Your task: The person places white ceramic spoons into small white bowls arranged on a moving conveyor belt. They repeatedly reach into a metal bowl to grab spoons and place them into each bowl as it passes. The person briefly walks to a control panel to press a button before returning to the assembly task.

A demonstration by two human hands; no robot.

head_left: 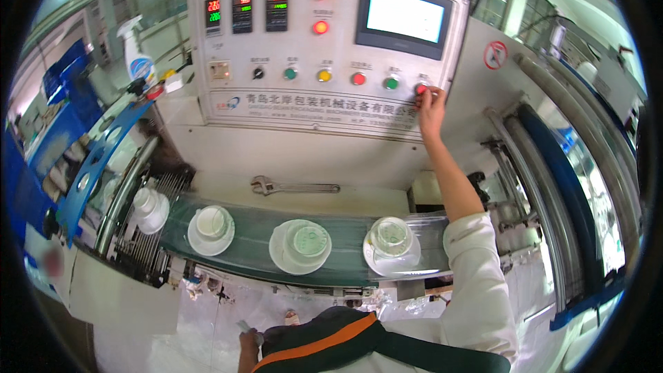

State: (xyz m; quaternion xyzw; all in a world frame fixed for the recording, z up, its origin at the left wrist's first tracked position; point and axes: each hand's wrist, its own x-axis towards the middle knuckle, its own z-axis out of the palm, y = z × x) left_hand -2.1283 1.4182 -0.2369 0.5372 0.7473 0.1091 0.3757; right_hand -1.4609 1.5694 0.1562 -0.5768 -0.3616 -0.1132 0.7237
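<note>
a: our right hand (429, 107) is up on the control panel (324, 48), fingertips pressed on the red button (420, 88) at the right end of the button row. it grips nothing, just pushes.

b: and our left hand (248, 349)? we only see it low by our waist, near something small and pale; we cannot tell whether it's clenched or loose.

a: on the belt (262, 242) three cup-and-saucer sets (300, 245) sit in a row, the right one already under clear film (414, 235). a fourth cup (148, 208) waits at the left rollers.

b: so we'd judge wrapping has barely begun: one set in film, the others bare. the wrench (293, 186) lies untouched on the ledge.
</note>
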